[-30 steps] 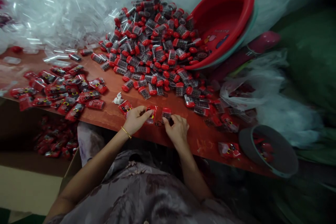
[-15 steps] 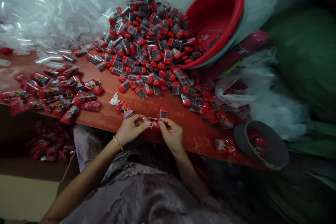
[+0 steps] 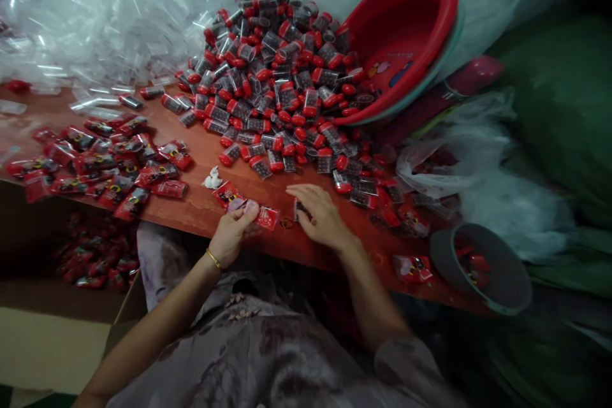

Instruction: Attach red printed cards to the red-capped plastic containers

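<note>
See the left hand [image 3: 234,233] now alone clamped on a packet [image 3: 268,217] by its near end, with the far end pointing right over the table [image 3: 191,210], next to a second packet [image 3: 225,193]; compare with half a second earlier, both hands meeting on it. Note the right hand [image 3: 322,215] drawn off and set over a lone case [image 3: 295,209], fingers and thumb apart; impossible to tell from this view whether touching. Read as a change from two-handed handling of one packet to one hand for each item, with the work probably shifted towards the case. For position, see the pile of cases [image 3: 285,97] behind and the heap of packets [image 3: 115,169] to the left, both seemingly undisturbed
</note>
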{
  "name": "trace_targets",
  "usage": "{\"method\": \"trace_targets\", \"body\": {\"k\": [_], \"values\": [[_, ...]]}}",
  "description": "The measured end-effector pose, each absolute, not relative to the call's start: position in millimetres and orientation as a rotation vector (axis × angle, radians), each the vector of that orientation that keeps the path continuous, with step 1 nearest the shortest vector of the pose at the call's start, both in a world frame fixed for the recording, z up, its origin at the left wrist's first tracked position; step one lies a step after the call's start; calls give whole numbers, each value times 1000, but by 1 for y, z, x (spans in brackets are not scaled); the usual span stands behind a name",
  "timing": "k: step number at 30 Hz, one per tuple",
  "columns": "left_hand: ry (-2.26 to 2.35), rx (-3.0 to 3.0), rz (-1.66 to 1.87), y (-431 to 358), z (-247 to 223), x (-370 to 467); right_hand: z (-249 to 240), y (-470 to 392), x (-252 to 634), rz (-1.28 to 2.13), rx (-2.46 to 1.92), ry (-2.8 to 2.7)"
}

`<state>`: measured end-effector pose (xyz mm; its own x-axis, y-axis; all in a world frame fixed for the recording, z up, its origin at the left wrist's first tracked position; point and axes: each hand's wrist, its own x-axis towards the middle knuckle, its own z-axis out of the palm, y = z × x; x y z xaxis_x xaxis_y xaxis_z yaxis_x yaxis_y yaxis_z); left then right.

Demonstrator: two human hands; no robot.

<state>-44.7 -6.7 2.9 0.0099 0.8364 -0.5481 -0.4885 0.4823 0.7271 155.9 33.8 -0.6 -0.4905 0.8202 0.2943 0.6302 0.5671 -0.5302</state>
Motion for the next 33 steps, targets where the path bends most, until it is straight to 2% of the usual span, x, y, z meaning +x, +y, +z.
{"method": "trace_targets", "body": {"k": [4, 7, 13, 18, 25, 33], "values": [[1057, 420, 978, -5, 3, -52, 8, 61, 185, 446, -1129, -2763], [1031, 465, 955, -6, 1, -55, 3, 58, 190, 461, -1168, -2803], [1038, 498, 924, -6, 0, -55, -11, 29, 194, 606, -1485, -2528], [1113, 449, 1007, -6, -3, -50, -21, 7, 191, 584, -1707, -2143], [1184, 400, 1051, -7, -2, -39, -18, -35, 153, 527, -1554, -1632], [1227, 412, 1135, -7, 0, -31, -17, -44, 131, 468, -1552, -1594]]}}
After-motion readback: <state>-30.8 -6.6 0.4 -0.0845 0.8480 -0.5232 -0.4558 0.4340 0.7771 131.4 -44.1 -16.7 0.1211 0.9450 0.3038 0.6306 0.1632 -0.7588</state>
